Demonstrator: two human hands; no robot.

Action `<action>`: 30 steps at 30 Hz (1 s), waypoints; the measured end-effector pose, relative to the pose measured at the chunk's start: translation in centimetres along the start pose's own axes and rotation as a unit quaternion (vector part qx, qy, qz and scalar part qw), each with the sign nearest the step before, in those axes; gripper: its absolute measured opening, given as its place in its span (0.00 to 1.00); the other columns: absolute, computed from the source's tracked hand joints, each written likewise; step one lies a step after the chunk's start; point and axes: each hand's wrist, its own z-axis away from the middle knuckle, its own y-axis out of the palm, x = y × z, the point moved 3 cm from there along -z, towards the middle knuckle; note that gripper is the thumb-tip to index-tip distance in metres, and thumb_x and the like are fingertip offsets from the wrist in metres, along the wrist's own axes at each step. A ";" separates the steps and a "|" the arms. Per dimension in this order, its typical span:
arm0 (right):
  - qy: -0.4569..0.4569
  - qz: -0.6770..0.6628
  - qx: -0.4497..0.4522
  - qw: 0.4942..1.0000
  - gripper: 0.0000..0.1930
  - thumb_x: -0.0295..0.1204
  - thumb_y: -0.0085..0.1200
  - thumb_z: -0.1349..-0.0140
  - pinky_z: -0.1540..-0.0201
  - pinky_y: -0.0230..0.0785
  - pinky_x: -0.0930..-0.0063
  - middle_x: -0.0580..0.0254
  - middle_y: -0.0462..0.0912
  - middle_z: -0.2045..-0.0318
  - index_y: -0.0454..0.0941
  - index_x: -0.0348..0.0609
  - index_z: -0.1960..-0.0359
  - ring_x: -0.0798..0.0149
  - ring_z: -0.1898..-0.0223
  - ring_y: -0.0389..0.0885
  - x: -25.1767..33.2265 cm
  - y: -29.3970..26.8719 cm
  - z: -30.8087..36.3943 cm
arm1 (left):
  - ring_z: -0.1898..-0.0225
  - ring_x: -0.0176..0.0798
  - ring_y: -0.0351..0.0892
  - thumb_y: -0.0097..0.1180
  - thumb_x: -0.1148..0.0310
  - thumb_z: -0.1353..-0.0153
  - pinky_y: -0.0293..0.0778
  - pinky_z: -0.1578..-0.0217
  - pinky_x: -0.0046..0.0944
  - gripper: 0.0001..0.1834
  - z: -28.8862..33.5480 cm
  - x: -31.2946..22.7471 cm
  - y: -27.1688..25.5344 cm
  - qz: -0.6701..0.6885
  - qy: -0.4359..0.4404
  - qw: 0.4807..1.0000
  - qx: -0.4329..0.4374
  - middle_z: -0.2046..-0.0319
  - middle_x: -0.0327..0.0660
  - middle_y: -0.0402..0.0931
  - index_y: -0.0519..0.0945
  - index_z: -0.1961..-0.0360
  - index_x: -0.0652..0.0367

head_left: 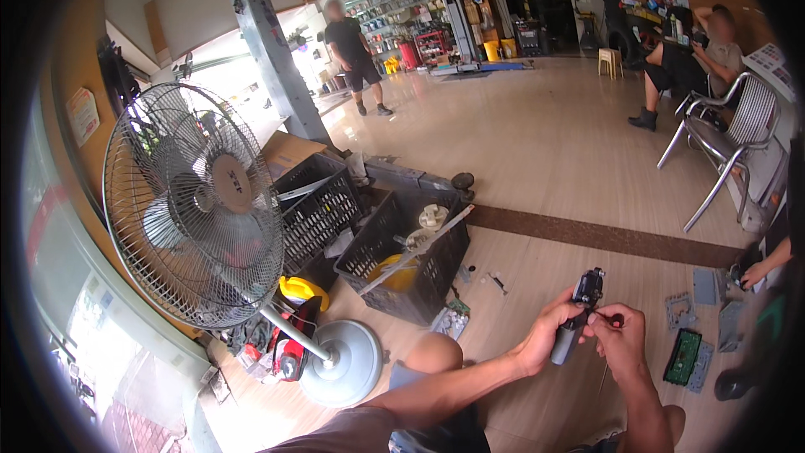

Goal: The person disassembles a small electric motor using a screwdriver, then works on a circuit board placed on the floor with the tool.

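Observation:
My left hand [549, 331] is wrapped around a dark grey, tube-shaped device [568, 340] with a black bracket-like head [589, 285] at its upper end. My right hand [619, 340] is closed against the device's side, just below that head. Between its fingers shows a small dark piece with a bit of red [616, 320], too small to name. To the right on the floor lies a green circuit board [684, 356] in a dark frame. Grey plastic panels [709, 285] lie around it.
A standing fan [201, 201] is at my left on a round grey base [341, 365]. Black plastic crates [411, 285] with loose parts stand ahead. Another person's hand [757, 271] reaches in at the right edge. Farther off, one person stands and another sits behind a metal chair [742, 130].

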 end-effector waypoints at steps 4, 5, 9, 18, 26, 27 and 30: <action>0.002 0.015 0.014 1.000 0.09 0.28 0.59 0.36 0.82 0.64 0.80 0.61 0.82 0.77 0.81 0.31 0.67 0.74 0.78 0.78 -0.1 -0.4 0.1 | 0.59 0.35 0.81 0.47 0.61 0.34 0.76 0.56 0.36 0.26 0.1 0.1 0.1 0.024 -0.008 1.000 0.004 0.54 0.42 0.78 0.66 0.37 0.60; -0.002 0.015 0.009 1.000 0.10 0.29 0.59 0.35 0.82 0.64 0.80 0.62 0.82 0.78 0.81 0.31 0.67 0.74 0.79 0.77 -0.3 -0.5 0.0 | 0.59 0.35 0.81 0.47 0.61 0.34 0.76 0.56 0.36 0.26 0.1 0.1 0.1 0.022 -0.009 1.000 0.001 0.54 0.42 0.78 0.66 0.37 0.59; 0.018 0.066 -0.007 0.998 0.12 0.31 0.59 0.34 0.82 0.65 0.80 0.63 0.80 0.80 0.80 0.31 0.69 0.76 0.81 0.74 -0.6 -0.2 -0.2 | 0.59 0.36 0.81 0.47 0.60 0.34 0.76 0.56 0.36 0.25 0.2 0.4 -0.1 0.016 -0.016 1.000 -0.016 0.54 0.42 0.77 0.66 0.38 0.59; 0.008 0.047 0.012 0.999 0.06 0.24 0.59 0.36 0.80 0.68 0.80 0.58 0.84 0.76 0.80 0.31 0.66 0.70 0.78 0.83 0.6 0.3 -0.1 | 0.58 0.35 0.81 0.47 0.60 0.34 0.76 0.56 0.36 0.25 0.0 0.6 -0.7 0.016 -0.020 0.999 -0.022 0.55 0.42 0.78 0.66 0.38 0.59; 0.006 0.015 0.018 1.000 0.07 0.25 0.58 0.34 0.80 0.68 0.79 0.59 0.84 0.76 0.80 0.31 0.65 0.70 0.77 0.83 0.6 -0.3 -0.1 | 0.58 0.36 0.81 0.46 0.61 0.35 0.76 0.56 0.36 0.25 -0.1 0.2 0.1 0.012 -0.027 0.999 -0.024 0.55 0.42 0.78 0.66 0.39 0.59; 0.003 0.013 0.016 1.000 0.07 0.25 0.58 0.34 0.80 0.68 0.79 0.59 0.84 0.76 0.80 0.31 0.65 0.70 0.77 0.83 0.7 -0.4 0.0 | 0.58 0.36 0.81 0.46 0.61 0.35 0.76 0.56 0.36 0.25 -0.2 0.2 0.1 0.014 -0.028 0.999 -0.019 0.56 0.42 0.78 0.66 0.38 0.59; 0.023 0.031 0.005 0.999 0.09 0.28 0.57 0.33 0.79 0.68 0.79 0.60 0.83 0.76 0.80 0.30 0.66 0.70 0.77 0.83 0.5 -0.7 0.2 | 0.59 0.36 0.81 0.46 0.61 0.35 0.77 0.56 0.36 0.26 -0.2 0.2 0.4 0.002 -0.022 1.000 -0.021 0.56 0.43 0.78 0.66 0.38 0.60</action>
